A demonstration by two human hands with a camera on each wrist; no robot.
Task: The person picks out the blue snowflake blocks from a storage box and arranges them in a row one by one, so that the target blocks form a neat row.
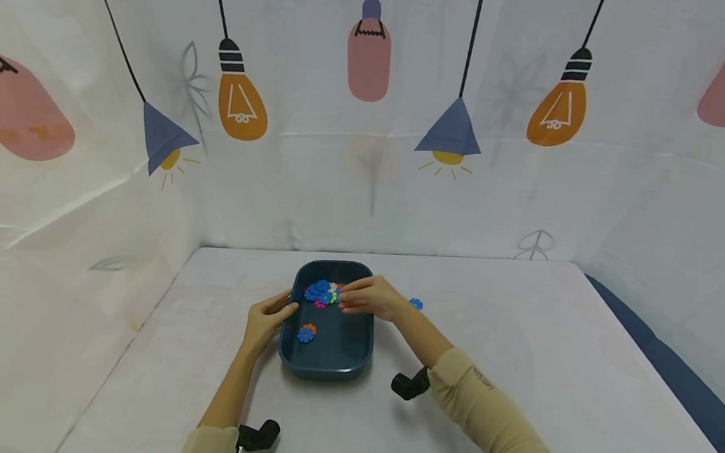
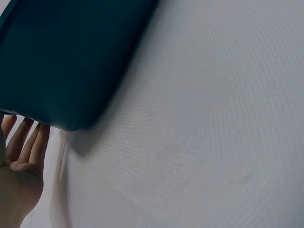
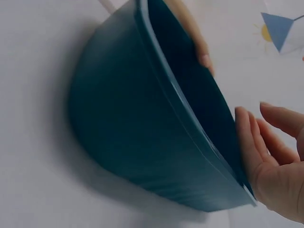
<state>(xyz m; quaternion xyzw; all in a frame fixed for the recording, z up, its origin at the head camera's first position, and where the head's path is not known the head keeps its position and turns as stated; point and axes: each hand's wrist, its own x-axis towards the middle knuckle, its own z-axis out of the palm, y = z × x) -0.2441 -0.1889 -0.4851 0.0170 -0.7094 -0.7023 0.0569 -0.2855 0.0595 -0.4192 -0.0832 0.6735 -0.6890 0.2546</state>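
Note:
A dark teal plastic tub (image 1: pixel 324 364) stands on the table. My left hand (image 1: pixel 265 320) grips its left rim, thumb over the edge and fingers along the outside wall; in the left wrist view those fingers (image 2: pixel 29 142) reach up to the tub's wall. Inside, toward the far end, lies a pile of snowflake-shaped plastic discs (image 1: pixel 318 292), mostly blue with some pink, white and yellow. An orange-and-blue disc pair (image 1: pixel 306 333) lies apart, nearer the front. Over the right rim hangs my right hand (image 1: pixel 375 297), fingertips beside the pile; its thumb and fingers (image 3: pixel 244 135) stand apart with nothing seen between.
Right of the tub, a blue disc (image 1: pixel 417 304) lies on the white tabletop (image 1: pixel 516 377), partly hidden behind the right wrist. Black wrist-camera mounts (image 1: pixel 259 435) stick out below both forearms. A printed white sheet (image 1: pixel 366 177) rises behind the table.

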